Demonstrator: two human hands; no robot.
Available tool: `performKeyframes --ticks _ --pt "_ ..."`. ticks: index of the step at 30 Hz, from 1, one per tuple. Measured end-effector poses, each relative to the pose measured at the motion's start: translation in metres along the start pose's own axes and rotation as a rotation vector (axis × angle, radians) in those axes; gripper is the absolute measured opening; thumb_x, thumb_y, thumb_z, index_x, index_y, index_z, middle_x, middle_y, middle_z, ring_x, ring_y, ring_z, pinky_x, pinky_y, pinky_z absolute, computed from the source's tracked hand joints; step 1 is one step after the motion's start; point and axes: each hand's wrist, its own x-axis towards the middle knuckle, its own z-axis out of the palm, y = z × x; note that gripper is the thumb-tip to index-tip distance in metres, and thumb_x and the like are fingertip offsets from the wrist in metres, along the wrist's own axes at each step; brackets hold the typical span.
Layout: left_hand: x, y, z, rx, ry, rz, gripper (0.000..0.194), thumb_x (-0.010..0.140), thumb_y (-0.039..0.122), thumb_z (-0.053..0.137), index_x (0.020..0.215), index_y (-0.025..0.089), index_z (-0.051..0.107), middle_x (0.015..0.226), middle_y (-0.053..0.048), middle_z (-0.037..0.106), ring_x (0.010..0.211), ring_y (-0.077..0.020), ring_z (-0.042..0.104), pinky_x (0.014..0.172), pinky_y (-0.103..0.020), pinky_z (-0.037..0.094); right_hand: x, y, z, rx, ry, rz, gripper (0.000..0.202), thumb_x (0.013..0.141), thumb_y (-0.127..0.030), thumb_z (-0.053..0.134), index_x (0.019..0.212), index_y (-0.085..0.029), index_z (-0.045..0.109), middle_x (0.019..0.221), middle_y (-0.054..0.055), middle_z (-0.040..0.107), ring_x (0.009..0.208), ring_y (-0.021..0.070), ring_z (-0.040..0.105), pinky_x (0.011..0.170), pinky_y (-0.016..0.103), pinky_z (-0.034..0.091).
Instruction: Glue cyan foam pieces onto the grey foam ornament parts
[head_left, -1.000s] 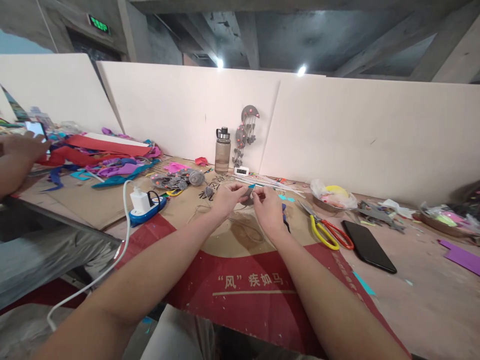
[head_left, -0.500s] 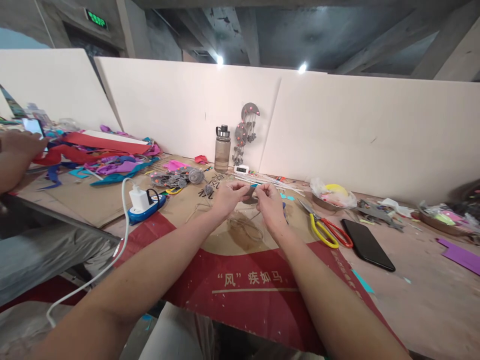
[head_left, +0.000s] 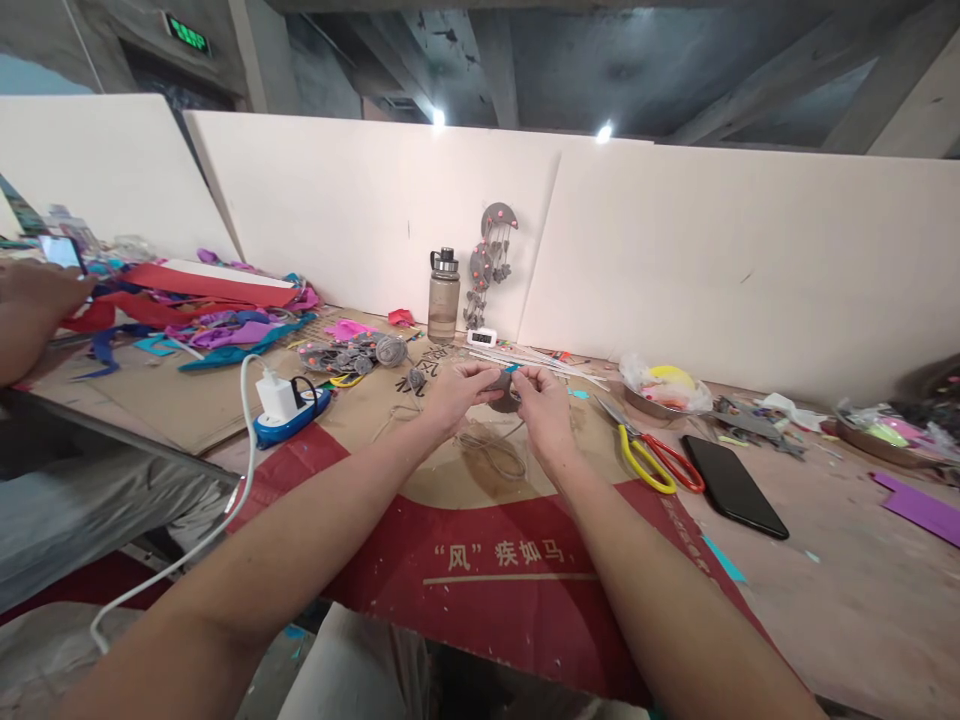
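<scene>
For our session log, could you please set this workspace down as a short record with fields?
left hand: pinching a small grey piece
right hand: fingertips at a small blue bit; exact grip unclear
under hands: loose string on cardboard
right side: scissors, black phone
left side: white charger in blue power strip
behind: upright bottle, white clock

Ceiling lamps [head_left: 604,131] glare; edges stretched
</scene>
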Motion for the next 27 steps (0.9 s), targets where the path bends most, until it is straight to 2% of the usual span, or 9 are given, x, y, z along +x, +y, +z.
performKeyframes --ticks 5,9,16,27 --pt "0.0 0.001 0.001 0.03 0.042 -0.001 0.035 0.055 0.038 0.086 0.073 0.012 0.071 0.076 -0.003 0.066 0.075 -0.0132 0.061 0.085 -0.04 0.056 -0.003 -0.009 0.0 -0.004 0.02 0.024 0.022 0.075 -0.042 0.057 0.08 -0.02 0.059 0.063 -0.004 0.049 0.056 0.0122 0.041 0.053 0.025 0.036" --pt "0.002 0.002 -0.001 0.04 0.077 -0.009 0.034 0.054 0.039 0.085 0.069 0.013 0.069 0.072 -0.001 0.064 0.072 -0.0124 0.059 0.083 -0.038 0.057 -0.004 -0.013 -0.003 -0.046 -0.023 0.01 0.019 0.076 -0.038 0.057 0.081 -0.02 0.061 0.066 -0.002 0.053 0.06 0.0136 0.044 0.058 0.026 0.038" --pt "0.001 0.004 -0.001 0.053 0.076 -0.012 0.032 0.055 0.037 0.084 0.068 0.014 0.068 0.073 -0.001 0.063 0.073 -0.0118 0.058 0.081 -0.036 0.057 -0.004 -0.017 -0.005 -0.101 -0.03 -0.032 0.019 0.078 -0.036 0.055 0.083 -0.02 0.062 0.069 -0.001 0.056 0.065 0.0147 0.046 0.064 0.027 0.04" --pt "0.0 0.005 -0.001 0.065 0.043 -0.009 0.03 0.057 0.035 0.084 0.065 0.013 0.066 0.07 0.0 0.061 0.069 -0.0107 0.056 0.079 -0.037 0.058 -0.002 -0.016 -0.008 -0.084 -0.053 -0.03 0.02 0.076 -0.041 0.053 0.075 -0.021 0.058 0.065 -0.003 0.053 0.062 0.0142 0.045 0.061 0.027 0.037"
